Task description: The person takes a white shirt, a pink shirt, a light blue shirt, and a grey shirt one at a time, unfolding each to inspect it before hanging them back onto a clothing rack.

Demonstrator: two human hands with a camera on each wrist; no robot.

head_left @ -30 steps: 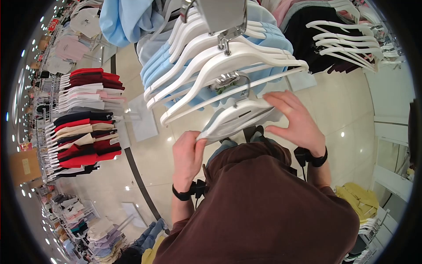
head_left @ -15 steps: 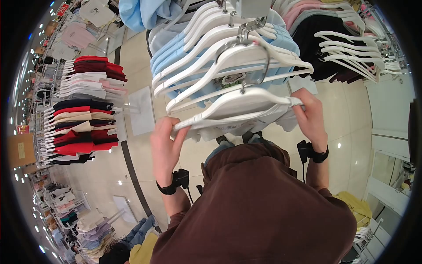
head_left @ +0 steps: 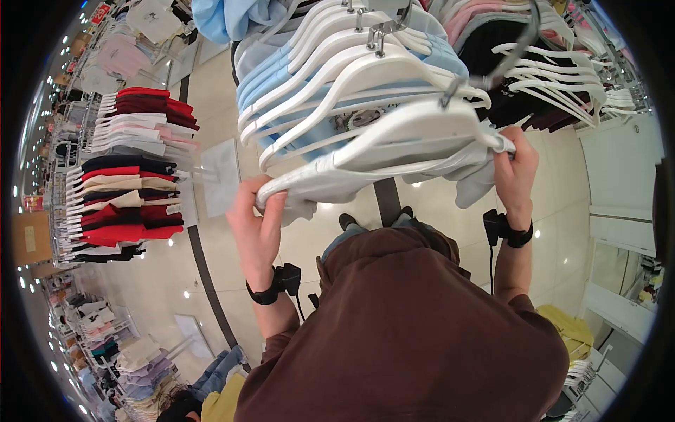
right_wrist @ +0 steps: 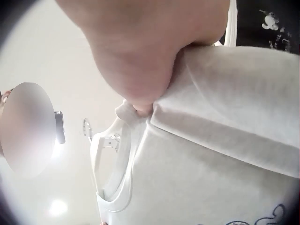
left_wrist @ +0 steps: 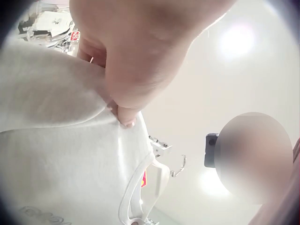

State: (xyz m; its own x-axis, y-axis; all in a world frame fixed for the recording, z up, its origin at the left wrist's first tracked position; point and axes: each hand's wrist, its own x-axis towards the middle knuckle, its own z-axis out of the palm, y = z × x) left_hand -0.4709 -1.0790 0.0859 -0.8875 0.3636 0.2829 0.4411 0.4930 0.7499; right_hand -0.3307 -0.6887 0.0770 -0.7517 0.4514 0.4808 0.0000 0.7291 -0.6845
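A pale grey shirt [left_wrist: 61, 154] hangs on a white hanger [head_left: 429, 130] in front of the person's body, lifted over the floor and just before the loaded rack. Its shoulders lie spread along the hanger's arms, presumably so that the neckline stays in shape and the front falls flat.

The left hand [head_left: 256, 225] pinches one shoulder end between thumb and fingers; the right hand [head_left: 517, 172] grips the other. Holding both ends likely keeps the hanger from twisting and the cloth from sliding off. The right end sits higher, so the whole piece tilts. The hook [head_left: 453, 91] is blurred and looks free of any rail, though I cannot be sure of that.

Beyond it, light-blue garments [head_left: 264, 95] hang in a row on white hangers, their hooks side by side on a metal fitting [head_left: 385, 32], spaced so each shoulder line shows. To the right are black garments [head_left: 485, 53] and more hangers; well apart on the left, red and navy clothes [head_left: 144, 228] are packed sideways on another rack, probably to save room.
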